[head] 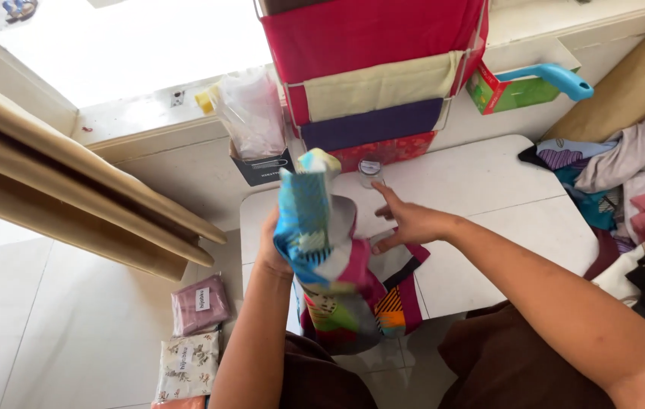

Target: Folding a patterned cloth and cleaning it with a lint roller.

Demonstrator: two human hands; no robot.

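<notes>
My left hand (pixel 269 246) grips a multicoloured patterned cloth (pixel 322 250) in blue, magenta, green and orange and lifts it off the low white table (pixel 504 220); the cloth hides most of the hand. My right hand (pixel 407 221) hovers open, fingers spread, over the lower part of that cloth, which lies on the table. A small clear jar with a lid (pixel 369 173) stands just beyond my right fingertips.
A stack of folded red, cream and purple fabrics (pixel 371 76) hangs behind the table. A plastic bag in a dark box (pixel 253 121), a green box (pixel 515 89) with a blue handle, a heap of clothes (pixel 633 182) at right, wooden boards (pixel 72 182) at left, packed fabrics (pixel 197 333) on the floor.
</notes>
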